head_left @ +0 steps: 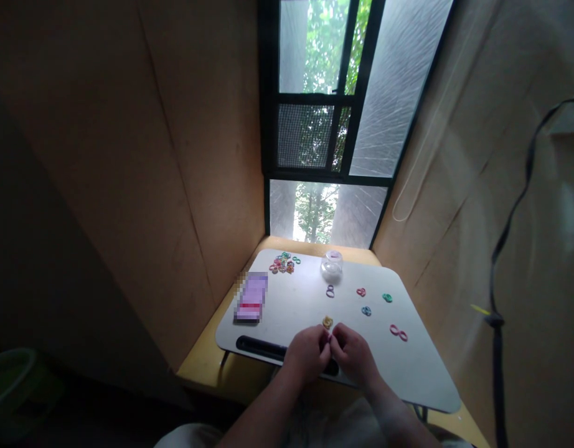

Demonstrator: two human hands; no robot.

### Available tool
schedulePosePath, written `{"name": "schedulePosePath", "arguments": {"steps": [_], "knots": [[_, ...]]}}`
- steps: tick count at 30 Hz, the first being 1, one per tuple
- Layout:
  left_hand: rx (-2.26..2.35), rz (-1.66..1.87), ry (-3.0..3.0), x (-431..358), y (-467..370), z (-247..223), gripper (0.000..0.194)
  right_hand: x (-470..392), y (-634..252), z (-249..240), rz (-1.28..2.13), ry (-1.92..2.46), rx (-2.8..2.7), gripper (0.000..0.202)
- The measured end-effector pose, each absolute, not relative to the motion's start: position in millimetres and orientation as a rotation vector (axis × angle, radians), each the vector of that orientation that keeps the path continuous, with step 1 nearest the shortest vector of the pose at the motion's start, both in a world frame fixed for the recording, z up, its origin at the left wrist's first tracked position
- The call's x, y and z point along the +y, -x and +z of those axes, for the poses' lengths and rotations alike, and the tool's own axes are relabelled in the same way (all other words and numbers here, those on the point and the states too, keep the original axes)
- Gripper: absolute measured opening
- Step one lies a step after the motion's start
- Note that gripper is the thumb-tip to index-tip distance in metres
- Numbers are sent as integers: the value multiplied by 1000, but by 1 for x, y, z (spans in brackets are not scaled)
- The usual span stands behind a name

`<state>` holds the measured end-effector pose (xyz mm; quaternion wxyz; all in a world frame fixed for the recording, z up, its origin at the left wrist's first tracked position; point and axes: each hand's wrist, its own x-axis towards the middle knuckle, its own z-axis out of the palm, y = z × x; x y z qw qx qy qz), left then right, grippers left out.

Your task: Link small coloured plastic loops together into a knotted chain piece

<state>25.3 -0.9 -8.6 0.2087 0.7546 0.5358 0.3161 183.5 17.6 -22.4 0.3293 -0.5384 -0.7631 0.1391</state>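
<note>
My left hand (pixel 309 351) and my right hand (pixel 352 353) meet at the front edge of the white lap table (pixel 296 305). Both are closed, fingertips pinched together around a small pink loop (pixel 329 338) that looks like a hair tie; most of it is hidden by the fingers. Just beyond them lies a yellow hair tie (pixel 327 322). Farther off on the table are a purple one (pixel 330 291), a red one (pixel 360 292), a blue one (pixel 366 310), a green one (pixel 387 298) and a pink figure-eight one (pixel 398 333).
A pile of mixed coloured hair ties (pixel 282 264) sits at the back left, beside a clear plastic jar (pixel 332 267). A blurred-out purple phone-like slab (pixel 251 298) lies at the left edge. A dark slot (pixel 261 347) runs along the front. A window stands behind; a black strap (pixel 497 280) hangs right.
</note>
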Motion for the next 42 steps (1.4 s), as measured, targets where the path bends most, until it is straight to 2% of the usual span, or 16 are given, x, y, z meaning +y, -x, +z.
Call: {"name": "schedulePosePath", "arguments": {"steps": [42], "knots": [[1527,832,-2099,-7,-25,-2,10,14,-184,-26,335,1394,-2004,18]]}}
